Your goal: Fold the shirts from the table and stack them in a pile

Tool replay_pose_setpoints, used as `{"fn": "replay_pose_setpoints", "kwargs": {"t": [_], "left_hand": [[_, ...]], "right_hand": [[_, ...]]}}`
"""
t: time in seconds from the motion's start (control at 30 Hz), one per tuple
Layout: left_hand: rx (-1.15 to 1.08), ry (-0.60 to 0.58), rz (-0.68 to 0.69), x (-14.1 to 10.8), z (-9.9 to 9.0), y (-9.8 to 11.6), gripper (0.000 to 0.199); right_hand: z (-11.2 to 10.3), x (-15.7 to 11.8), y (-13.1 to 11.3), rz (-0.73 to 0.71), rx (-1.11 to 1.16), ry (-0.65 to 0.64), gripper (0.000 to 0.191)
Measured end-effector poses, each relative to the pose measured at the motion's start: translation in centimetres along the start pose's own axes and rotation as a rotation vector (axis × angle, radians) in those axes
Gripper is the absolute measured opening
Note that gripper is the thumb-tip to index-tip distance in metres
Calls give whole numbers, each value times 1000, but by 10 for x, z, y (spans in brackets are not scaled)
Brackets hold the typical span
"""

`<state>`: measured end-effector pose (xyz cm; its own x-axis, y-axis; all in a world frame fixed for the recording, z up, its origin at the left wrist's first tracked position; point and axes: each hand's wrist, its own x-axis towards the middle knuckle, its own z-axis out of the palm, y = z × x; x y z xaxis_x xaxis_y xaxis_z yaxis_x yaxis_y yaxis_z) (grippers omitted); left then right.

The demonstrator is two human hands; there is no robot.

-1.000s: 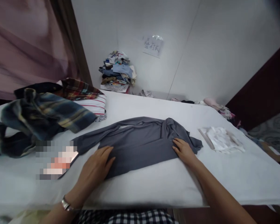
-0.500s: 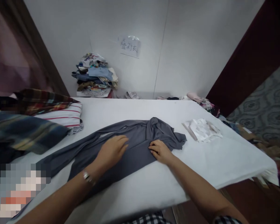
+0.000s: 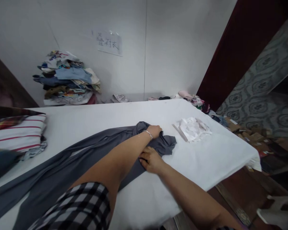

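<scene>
Head view: just below centre, reaching past the right hand (image 3: 153,160) with the left hand (image 3: 155,131), with fingers clamped on a crumpled fold of the grey garment (image 3: 69,166). Toward six o'clock, touching the same garment with the right hand, with fingers curled close; cannot tell whether pinching or merely pressing. Stretched out on the white-covered bench (image 3: 105,115), from the centre down to eight o'clock, wrinkled and bunched under the left hand. Toward three o'clock, apart from the garment, a crumpled white cloth (image 3: 193,129). At nine, a red-striped cloth (image 3: 21,132); toward ten, past the far edge, a tall clothes pile (image 3: 69,78); at eleven, a handwritten sign (image 3: 109,43).
</scene>
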<state>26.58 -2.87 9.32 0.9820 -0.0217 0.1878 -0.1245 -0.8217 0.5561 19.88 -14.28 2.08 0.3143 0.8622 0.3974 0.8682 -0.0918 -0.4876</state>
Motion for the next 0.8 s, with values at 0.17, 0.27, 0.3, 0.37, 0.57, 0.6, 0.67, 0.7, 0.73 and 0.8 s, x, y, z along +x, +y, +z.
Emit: {"fn": "replay_pose_setpoints", "kwargs": {"t": [0.17, 0.27, 0.3, 0.37, 0.57, 0.6, 0.67, 0.7, 0.73, 0.8], "left_hand": [[66, 23, -14, 18, -18, 6, 28], [62, 103, -47, 31, -45, 10, 19], [43, 118, -67, 34, -55, 11, 18], [-142, 145, -145, 34, -78, 14, 17], [-968, 325, -203, -16, -158, 21, 17], [-1043, 364, -168, -33, -171, 21, 20], [-1173, 454, -121, -76, -191, 18, 28], [-1194, 500, -128, -101, -198, 13, 33], [-1198, 542, -160, -129, -201, 7, 39], [-1175, 618, -352, -188, -197, -13, 55]], "right_hand": [[0, 1, 3, 9, 56, 10, 20], [2, 1, 6, 39, 126, 91, 24], [3, 1, 7, 68, 161, 141, 26], [4, 2, 11, 151, 238, 245, 31], [9, 3, 21, 288, 381, 327, 34], [10, 3, 22, 300, 409, 328, 33], [11, 3, 27, 370, 508, 344, 34], [10, 3, 30, 424, 578, 357, 37], [10, 3, 33, 481, 658, 373, 41], [7, 4, 38, 581, 824, 414, 53]]}}
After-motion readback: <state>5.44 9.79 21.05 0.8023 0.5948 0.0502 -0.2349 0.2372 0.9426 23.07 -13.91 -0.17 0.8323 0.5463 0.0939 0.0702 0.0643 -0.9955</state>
